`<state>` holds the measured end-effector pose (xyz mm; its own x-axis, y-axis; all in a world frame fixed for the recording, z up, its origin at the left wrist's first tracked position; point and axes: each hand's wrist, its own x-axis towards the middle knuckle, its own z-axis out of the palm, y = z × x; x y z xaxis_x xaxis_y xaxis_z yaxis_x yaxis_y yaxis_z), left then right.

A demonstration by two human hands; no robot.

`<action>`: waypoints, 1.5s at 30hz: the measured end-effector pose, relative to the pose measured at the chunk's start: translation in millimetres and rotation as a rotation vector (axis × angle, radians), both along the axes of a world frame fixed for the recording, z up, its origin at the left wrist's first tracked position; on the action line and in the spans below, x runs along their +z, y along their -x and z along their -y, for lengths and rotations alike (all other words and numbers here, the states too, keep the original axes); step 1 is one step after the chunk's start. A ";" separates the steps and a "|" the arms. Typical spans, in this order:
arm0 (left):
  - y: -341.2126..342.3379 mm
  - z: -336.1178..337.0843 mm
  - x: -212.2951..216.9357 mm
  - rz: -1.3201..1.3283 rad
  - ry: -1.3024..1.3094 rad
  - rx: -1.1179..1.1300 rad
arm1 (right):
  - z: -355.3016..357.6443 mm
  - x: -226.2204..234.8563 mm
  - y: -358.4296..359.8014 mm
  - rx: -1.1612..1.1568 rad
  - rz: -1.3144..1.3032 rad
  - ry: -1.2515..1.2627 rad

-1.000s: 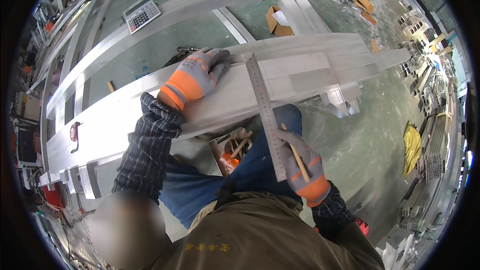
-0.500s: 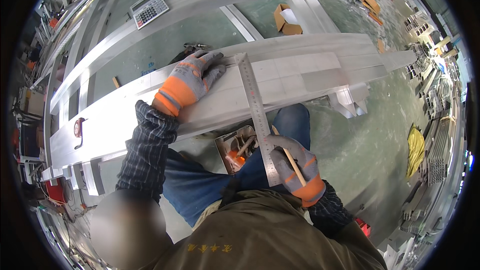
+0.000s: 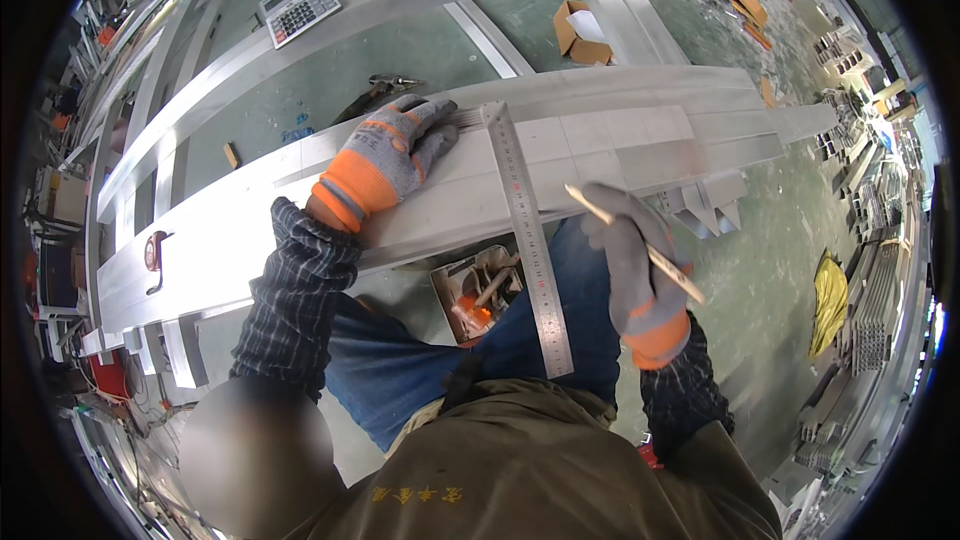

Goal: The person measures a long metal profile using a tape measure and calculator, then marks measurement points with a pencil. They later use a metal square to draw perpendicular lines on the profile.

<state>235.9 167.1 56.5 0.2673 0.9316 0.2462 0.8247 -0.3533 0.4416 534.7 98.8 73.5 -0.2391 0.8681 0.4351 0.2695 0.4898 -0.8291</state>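
Note:
Across the pale aluminium profiles (image 3: 560, 155) in front of me lies a steel try square (image 3: 525, 225), its long ruled blade reaching back over my thigh. My left hand (image 3: 385, 160), in a grey and orange glove, rests on the profile with its fingers closed over the square's ridged short arm, which they partly hide. To the right of the blade, my right hand (image 3: 640, 265), gloved alike, is raised clear of the metal. It grips a wooden pencil (image 3: 676, 274) slantwise, the tip toward the profiles.
A calculator (image 3: 299, 7) sits on the far metal frame. At the left end of the profiles is a tape measure (image 3: 154, 252). A tool box (image 3: 440, 285) stands between my legs. Beyond the work are a cardboard box (image 3: 568, 28) and a dark tool (image 3: 375, 95); stacked profiles (image 3: 875, 315) line the right.
My right hand has left the near end of the square's blade and moved right and forward with the pencil, which has turned in its grip. My left hand stays on the square.

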 end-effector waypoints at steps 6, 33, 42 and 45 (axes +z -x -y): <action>2.5 -0.5 -4.9 0.033 -0.023 -0.013 | -49.0 1.7 18.5 0.065 0.368 -0.300; 4.3 -3.4 -10.3 -0.031 0.001 0.023 | -4.3 21.1 -12.6 0.242 0.389 -0.206; 19.7 6.2 2.4 0.025 -0.053 0.018 | 67.8 -27.0 11.8 0.225 0.063 0.488; 43.4 15.6 0.9 0.034 -0.024 0.047 | 70.7 -21.7 32.2 0.243 0.039 0.471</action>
<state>192.4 151.5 57.4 0.2149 0.9367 0.2766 0.8252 -0.3256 0.4615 502.5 28.1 51.7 -0.4661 0.8847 -0.0020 0.2297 0.1189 -0.9660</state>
